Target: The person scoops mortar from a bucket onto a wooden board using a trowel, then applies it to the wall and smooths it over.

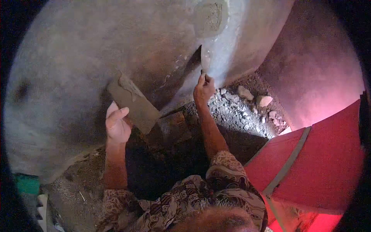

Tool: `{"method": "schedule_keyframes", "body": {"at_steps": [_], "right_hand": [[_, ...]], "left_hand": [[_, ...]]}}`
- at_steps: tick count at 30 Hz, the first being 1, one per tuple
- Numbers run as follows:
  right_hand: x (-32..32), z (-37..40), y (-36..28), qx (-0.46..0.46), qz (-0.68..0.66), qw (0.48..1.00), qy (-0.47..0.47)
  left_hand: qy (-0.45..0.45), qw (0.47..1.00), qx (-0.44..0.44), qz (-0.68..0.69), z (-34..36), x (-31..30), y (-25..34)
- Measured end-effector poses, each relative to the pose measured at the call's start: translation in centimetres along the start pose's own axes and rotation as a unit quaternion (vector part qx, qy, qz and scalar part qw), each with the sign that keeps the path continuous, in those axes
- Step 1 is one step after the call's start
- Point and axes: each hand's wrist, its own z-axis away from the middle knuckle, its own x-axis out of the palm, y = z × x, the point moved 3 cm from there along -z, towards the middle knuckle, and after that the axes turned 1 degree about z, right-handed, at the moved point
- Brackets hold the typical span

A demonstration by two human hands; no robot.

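Note:
My left hand (118, 125) grips the edge of a flat rectangular mortar board (139, 112), thumb on its face. A smear of wet grey mortar (129, 86) lies along the board's upper end. In my right hand (203, 92) is the handle of a trowel (205, 58), its narrow blade pointing up, right at the wall (154, 34). Above the blade, a rough patch of fresh mortar (212, 17) shows on the wall. The board is held to the left of the trowel, lower down and close to the wall.
Rubble and loose stones (239, 112) lie at the wall's foot, under a bright light. A red sheet (309, 166) with a grey strap spans the right side. Bare ground (77, 193) and a green object (27, 183) are at lower left.

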Motion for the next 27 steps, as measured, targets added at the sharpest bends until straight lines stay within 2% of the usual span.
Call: {"method": "schedule_keyframes", "body": {"at_steps": [3,5,7,10,12,13,15,17,18,20,24,27], "right_hand": [[-0.1,-2.7,-4.3,-0.033,0.013,0.998,0.046],[0.0,-7.9,-5.1,-0.075,0.085,0.992,0.058],[-1.5,-12.4,-7.2,-0.105,0.066,0.989,0.079],[-3.6,-11.6,-6.1,-0.148,0.123,0.979,0.062],[-3.0,-9.3,-2.3,-0.114,0.022,0.992,0.040],[-3.0,-9.6,-2.6,-0.135,0.063,0.988,0.049],[-3.0,-11.7,-4.6,-0.155,0.102,0.981,0.056],[-3.3,-15.1,-8.4,-0.219,0.099,0.967,0.084],[-3.2,-16.4,-8.2,-0.218,0.004,0.974,0.057],[-4.2,-16.2,-8.0,-0.262,0.077,0.961,0.047],[-3.9,-16.5,-9.6,-0.304,0.064,0.949,0.062],[-3.8,-20.0,-15.1,-0.330,0.146,0.930,0.067]], "left_hand": [[0.009,1.000,-0.011,-0.001,0.6,-0.6,0.2],[0.007,1.000,-0.004,-0.026,0.9,-1.1,0.2],[0.004,0.999,-0.001,-0.035,1.3,-0.3,0.5],[-0.003,0.999,0.002,-0.044,1.3,-0.3,0.4],[0.000,0.999,0.002,-0.045,1.0,-0.4,0.0],[0.023,0.999,-0.002,-0.039,0.8,-0.4,-0.4],[0.046,0.998,-0.005,-0.034,0.5,-0.6,-0.4],[0.018,0.999,-0.016,-0.028,0.6,-0.5,-0.4],[0.021,0.999,-0.014,-0.023,0.7,-0.4,-0.4],[0.006,0.999,-0.014,-0.029,0.6,-0.1,0.0],[0.025,0.999,-0.011,-0.038,0.8,-0.2,0.2],[-0.002,1.000,0.003,-0.023,1.0,0.8,0.2]]}}
